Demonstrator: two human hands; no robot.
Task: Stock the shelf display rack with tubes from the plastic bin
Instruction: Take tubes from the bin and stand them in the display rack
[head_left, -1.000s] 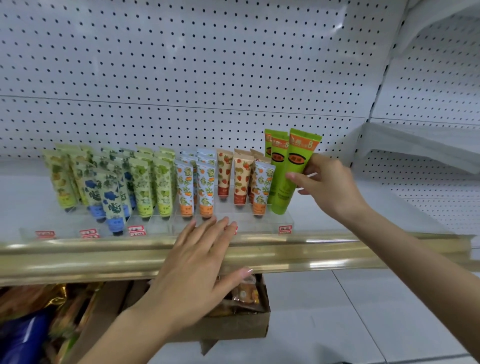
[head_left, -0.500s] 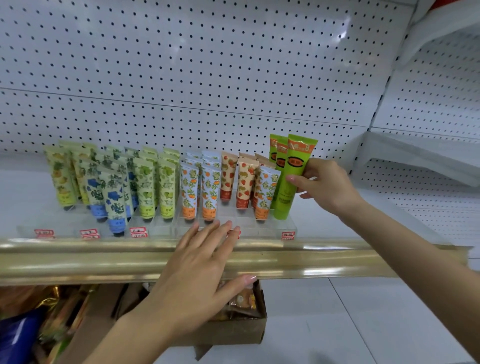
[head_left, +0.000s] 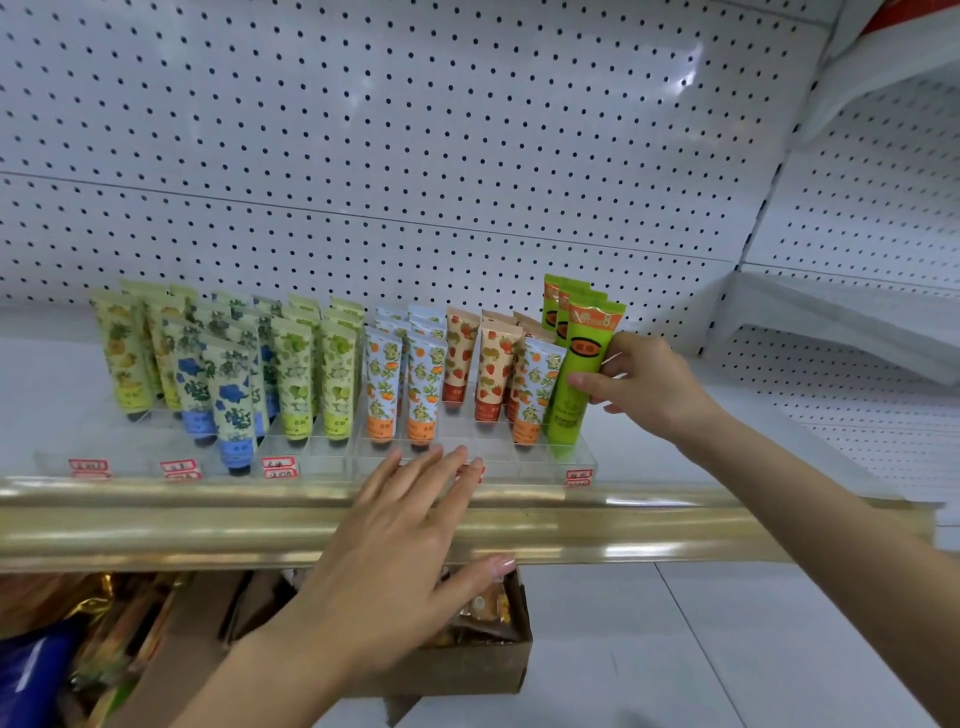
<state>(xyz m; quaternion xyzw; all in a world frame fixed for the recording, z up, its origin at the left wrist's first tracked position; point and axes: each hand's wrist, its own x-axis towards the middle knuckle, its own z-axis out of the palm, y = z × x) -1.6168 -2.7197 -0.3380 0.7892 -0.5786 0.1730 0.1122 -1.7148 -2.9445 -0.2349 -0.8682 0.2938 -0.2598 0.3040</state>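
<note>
You stand at a white metal shelf (head_left: 41, 374). Behind it is a white wall (head_left: 415, 156) full of little round holes. A shiny gold strip (head_left: 156, 525) runs along the shelf's front edge. Below the shelf, a brown cardboard box (head_left: 467, 670) holds shiny packets (head_left: 485, 608).

On the shelf sits a clear plastic rack (head_left: 584, 460) cut into small square slots. It has red price tags (head_left: 179, 467) on its front. Soft tubes (head_left: 382, 384) with flat tops stand in it, caps down, in rows. Yellow-green ones are on the left, then blue-flower ones, then orange-fruit ones, then strawberry ones.

The green tube (head_left: 582, 374) is in your right hand (head_left: 649, 384). It is bright green and smooth, with an orange band across its flat top and an orange label lower down. It stands cap down at the rack's right end, its top leaning a little to the right. Two more tubes just like it stand behind. Your thumb and fingers are curled and pinch it around the middle.

Your left hand (head_left: 400, 545) lies flat over the gold strip. Its fingers are straight and close together, and the tips reach the rack's front. The thumb sticks out to the side.
</note>
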